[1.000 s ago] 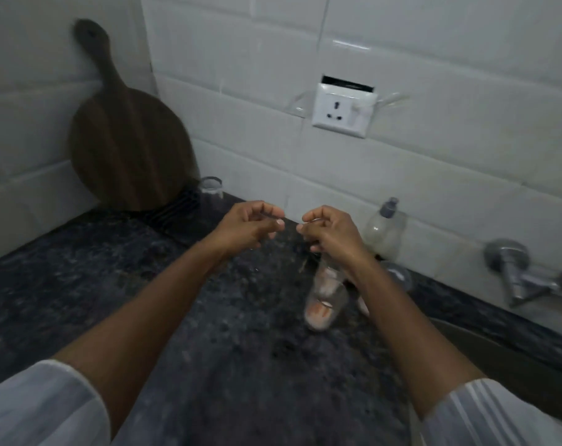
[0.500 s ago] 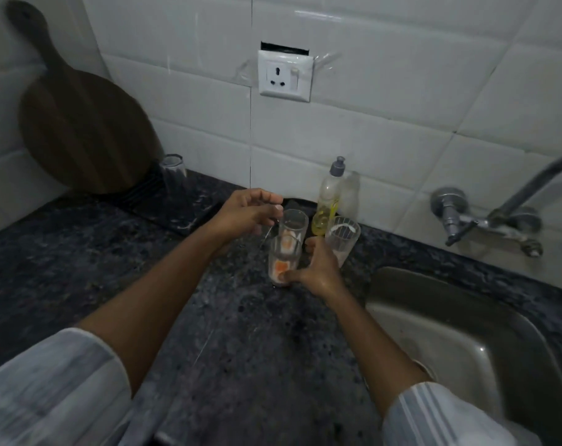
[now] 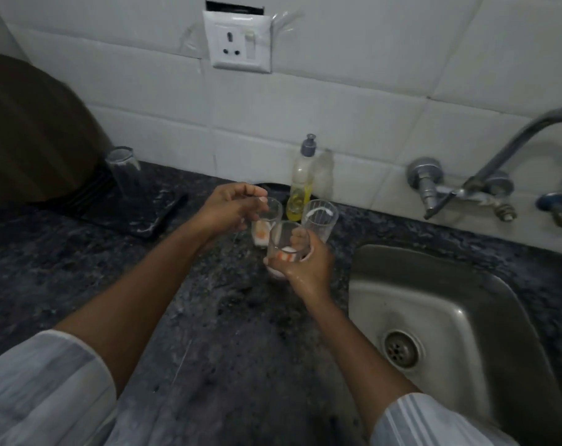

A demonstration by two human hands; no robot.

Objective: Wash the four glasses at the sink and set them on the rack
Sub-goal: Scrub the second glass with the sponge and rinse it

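Observation:
Three clear glasses stand close together on the dark counter left of the sink (image 3: 459, 310). My right hand (image 3: 308, 265) grips the nearest glass (image 3: 284, 246), which has orange-white residue at its bottom. Behind it stands a second glass (image 3: 267, 220) with orange residue, and my left hand (image 3: 231, 209) hovers at its rim with fingers curled. A third glass (image 3: 320, 220) stands to the right. A fourth glass (image 3: 122, 170) sits upside down on the black rack (image 3: 125, 207) at the back left.
A yellow dish soap bottle (image 3: 300, 185) stands against the tiled wall behind the glasses. The tap (image 3: 485, 178) reaches over the steel sink at the right. A round wooden board (image 3: 32, 130) leans in the left corner. A wall socket (image 3: 238, 43) is above.
My right hand dropped from the rims and took hold of the nearest glass low down. My left hand stayed at the rear glass's rim. The view swung right and closer, showing the sink.

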